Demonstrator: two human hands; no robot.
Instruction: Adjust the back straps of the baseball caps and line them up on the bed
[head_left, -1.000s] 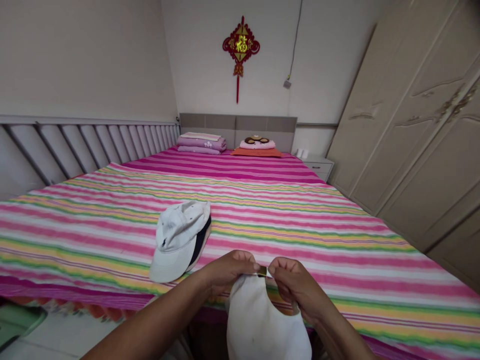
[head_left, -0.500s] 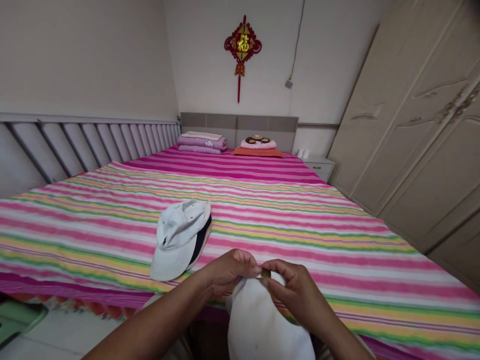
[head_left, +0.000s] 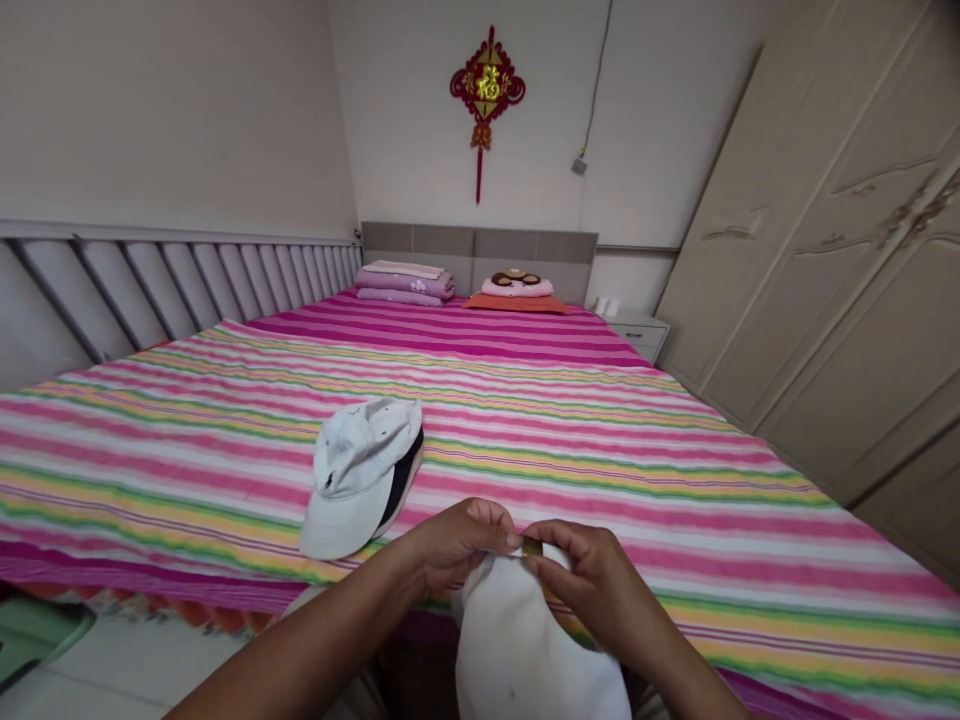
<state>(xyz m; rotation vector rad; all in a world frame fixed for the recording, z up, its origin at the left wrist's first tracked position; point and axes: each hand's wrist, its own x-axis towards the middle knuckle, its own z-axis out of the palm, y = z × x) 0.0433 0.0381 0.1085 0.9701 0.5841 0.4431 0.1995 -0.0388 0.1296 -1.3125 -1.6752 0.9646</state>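
Note:
A white cap hangs in front of me at the bed's near edge, held by both hands at its strap end. My left hand is closed, thumb and fingers pinching the strap. On the other side my right hand pinches the strap beside a small brass-coloured buckle. The fingertips of the two hands nearly meet there. To the left, a pale cap with a small dark emblem lies on the bed, stacked over a dark cap and a beige one, both mostly hidden.
The bed has a striped sheet. Folded purple bedding and an orange pillow with a pink folded item sit by the headboard. A railing runs along the left, a wardrobe stands right, and a green stool is lower left.

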